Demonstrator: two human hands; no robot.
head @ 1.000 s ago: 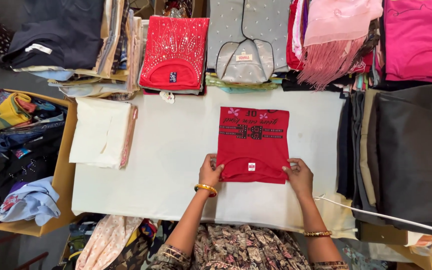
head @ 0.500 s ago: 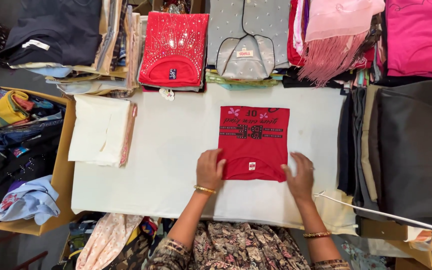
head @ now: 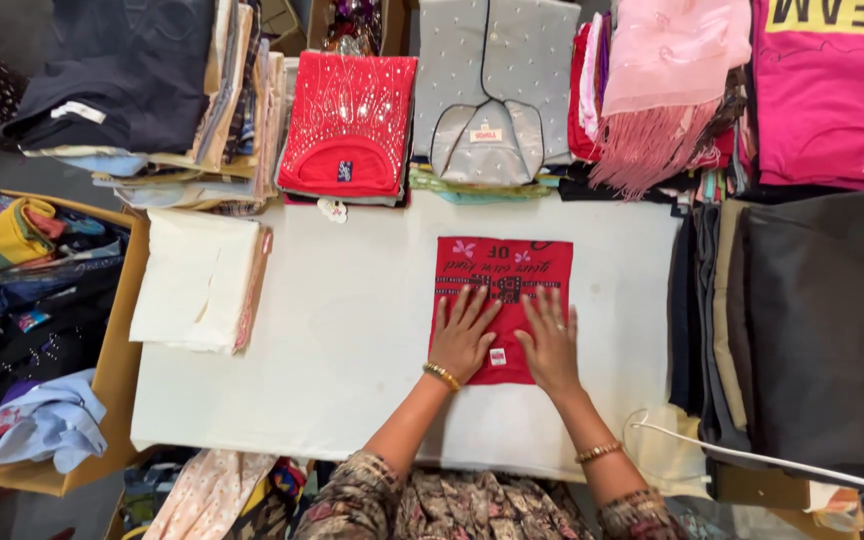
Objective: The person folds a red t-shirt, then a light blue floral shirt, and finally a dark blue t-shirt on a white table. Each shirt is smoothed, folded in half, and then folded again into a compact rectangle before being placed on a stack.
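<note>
A red folded shirt (head: 504,265) with dark lettering and small pink motifs lies on the white table (head: 352,330). My left hand (head: 464,333) rests flat on its lower left part, fingers spread. My right hand (head: 550,340) presses flat on its lower right part, fingers apart. Both hands lie side by side on the cloth, with a small white tag (head: 497,356) between them. Each wrist carries a gold bangle.
A folded cream garment (head: 197,280) lies at the table's left. Stacks of folded clothes line the far edge: red sequined (head: 350,125), grey (head: 492,95), pink (head: 832,95). Dark cloth piles (head: 812,320) stand on the right. A wooden bin (head: 112,370) of mixed clothes sits on the left.
Both hands moved from the shirt's outer lower edges inward onto its middle and now lie flat on it. The shirt looks narrower than a second ago.
</note>
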